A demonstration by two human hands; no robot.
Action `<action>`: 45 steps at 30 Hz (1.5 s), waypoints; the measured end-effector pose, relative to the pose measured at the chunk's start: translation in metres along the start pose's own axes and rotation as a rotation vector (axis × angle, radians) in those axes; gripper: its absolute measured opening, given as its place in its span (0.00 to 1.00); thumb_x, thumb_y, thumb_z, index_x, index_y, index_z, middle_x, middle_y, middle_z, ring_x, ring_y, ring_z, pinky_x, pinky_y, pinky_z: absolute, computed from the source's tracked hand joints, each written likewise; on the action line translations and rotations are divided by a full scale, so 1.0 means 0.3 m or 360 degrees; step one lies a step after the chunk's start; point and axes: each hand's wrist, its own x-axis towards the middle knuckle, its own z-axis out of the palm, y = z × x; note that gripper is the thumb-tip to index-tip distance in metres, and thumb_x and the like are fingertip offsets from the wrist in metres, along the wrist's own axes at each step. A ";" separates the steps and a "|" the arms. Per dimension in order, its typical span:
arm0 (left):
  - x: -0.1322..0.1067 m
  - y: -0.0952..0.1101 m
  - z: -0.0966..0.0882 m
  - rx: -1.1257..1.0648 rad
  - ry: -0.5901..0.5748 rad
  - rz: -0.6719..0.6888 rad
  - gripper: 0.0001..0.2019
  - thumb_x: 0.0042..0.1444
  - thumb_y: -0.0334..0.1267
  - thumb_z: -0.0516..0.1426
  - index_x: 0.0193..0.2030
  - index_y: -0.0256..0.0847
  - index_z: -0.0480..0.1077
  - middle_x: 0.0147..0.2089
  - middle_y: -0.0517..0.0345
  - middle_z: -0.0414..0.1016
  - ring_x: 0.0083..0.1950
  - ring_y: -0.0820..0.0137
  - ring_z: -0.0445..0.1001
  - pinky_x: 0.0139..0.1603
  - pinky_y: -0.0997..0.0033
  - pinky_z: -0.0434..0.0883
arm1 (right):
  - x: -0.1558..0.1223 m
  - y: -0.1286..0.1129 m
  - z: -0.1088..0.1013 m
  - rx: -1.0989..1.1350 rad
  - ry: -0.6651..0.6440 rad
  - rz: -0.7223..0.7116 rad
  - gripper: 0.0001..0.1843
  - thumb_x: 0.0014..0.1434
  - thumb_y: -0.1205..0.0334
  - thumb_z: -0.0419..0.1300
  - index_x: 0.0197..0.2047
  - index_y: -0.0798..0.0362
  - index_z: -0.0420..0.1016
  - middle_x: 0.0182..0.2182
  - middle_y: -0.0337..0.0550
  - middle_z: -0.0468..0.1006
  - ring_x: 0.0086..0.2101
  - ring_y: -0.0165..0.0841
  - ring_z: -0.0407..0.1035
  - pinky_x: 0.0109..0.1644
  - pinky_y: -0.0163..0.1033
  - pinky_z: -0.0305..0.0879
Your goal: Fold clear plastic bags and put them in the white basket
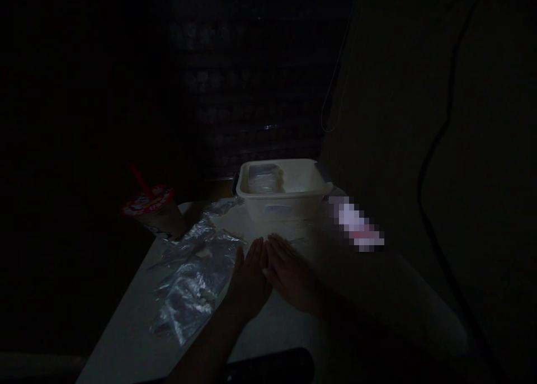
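My left hand and my right hand lie side by side, low over the white table, with their fingertips nearly meeting. Both have stretched-out fingers and no object shows in either one. Whether anything lies beneath the palms is hidden in the dim light. Crumpled clear plastic bags are spread just left of my left hand. Beyond the fingertips stands a white plastic bin with dark side handles. Inside its left part sits a clear-wrapped packet.
A sealed drink cup with a red straw stands at the table's left edge. On the right lies a pixelated bright object. A dark cable hangs along the right side. The white table has a dark object at its near edge.
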 end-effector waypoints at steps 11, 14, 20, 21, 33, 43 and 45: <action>-0.010 -0.002 0.022 0.0143 0.0102 0.0009 0.24 0.54 0.39 0.40 0.56 0.29 0.51 0.59 0.43 0.49 0.60 0.60 0.46 0.54 0.50 0.48 | -0.036 0.037 0.005 -0.0246 -0.0144 0.0008 0.30 0.56 0.50 0.38 0.56 0.63 0.52 0.55 0.54 0.53 0.55 0.39 0.45 0.56 0.50 0.40; -0.009 -0.001 0.016 0.0161 0.0097 0.0000 0.25 0.54 0.41 0.40 0.56 0.29 0.51 0.59 0.43 0.49 0.60 0.60 0.45 0.54 0.49 0.48 | -0.044 0.047 0.009 -0.0307 -0.0109 0.0028 0.30 0.56 0.50 0.38 0.55 0.63 0.53 0.55 0.55 0.54 0.55 0.40 0.45 0.56 0.50 0.40; -0.006 0.011 -0.003 0.0145 0.0070 -0.0043 0.24 0.55 0.40 0.37 0.56 0.28 0.51 0.59 0.42 0.49 0.60 0.61 0.46 0.54 0.49 0.49 | -0.063 0.069 0.008 -0.0413 -0.0043 0.0100 0.29 0.57 0.51 0.38 0.54 0.64 0.55 0.54 0.56 0.56 0.54 0.40 0.47 0.55 0.51 0.41; -0.005 0.013 -0.003 0.0145 0.0077 -0.0052 0.24 0.56 0.40 0.37 0.56 0.28 0.51 0.59 0.42 0.49 0.60 0.61 0.47 0.54 0.49 0.48 | -0.067 0.073 0.006 -0.0431 -0.0032 0.0114 0.29 0.57 0.52 0.38 0.54 0.65 0.55 0.54 0.56 0.56 0.54 0.40 0.47 0.55 0.51 0.41; -0.007 0.019 0.000 0.0135 0.0151 -0.0065 0.24 0.56 0.42 0.37 0.55 0.29 0.52 0.59 0.42 0.50 0.60 0.61 0.46 0.54 0.49 0.48 | -0.109 0.134 0.000 -0.0534 0.0100 0.0212 0.27 0.56 0.54 0.42 0.51 0.66 0.59 0.52 0.60 0.58 0.53 0.43 0.50 0.53 0.53 0.44; -0.006 0.018 0.009 0.0136 0.0143 -0.0055 0.24 0.57 0.41 0.36 0.56 0.27 0.50 0.59 0.41 0.49 0.60 0.61 0.46 0.54 0.48 0.47 | -0.120 0.145 0.005 -0.0657 0.0166 0.0374 0.28 0.56 0.53 0.42 0.50 0.68 0.59 0.51 0.62 0.60 0.51 0.45 0.52 0.53 0.53 0.44; -0.007 0.018 0.008 0.0137 0.0146 -0.0054 0.24 0.57 0.41 0.36 0.55 0.28 0.51 0.59 0.41 0.49 0.60 0.61 0.46 0.54 0.48 0.47 | -0.119 0.147 0.004 -0.0688 0.0165 0.0375 0.28 0.56 0.53 0.42 0.50 0.68 0.59 0.51 0.62 0.60 0.51 0.45 0.52 0.53 0.52 0.43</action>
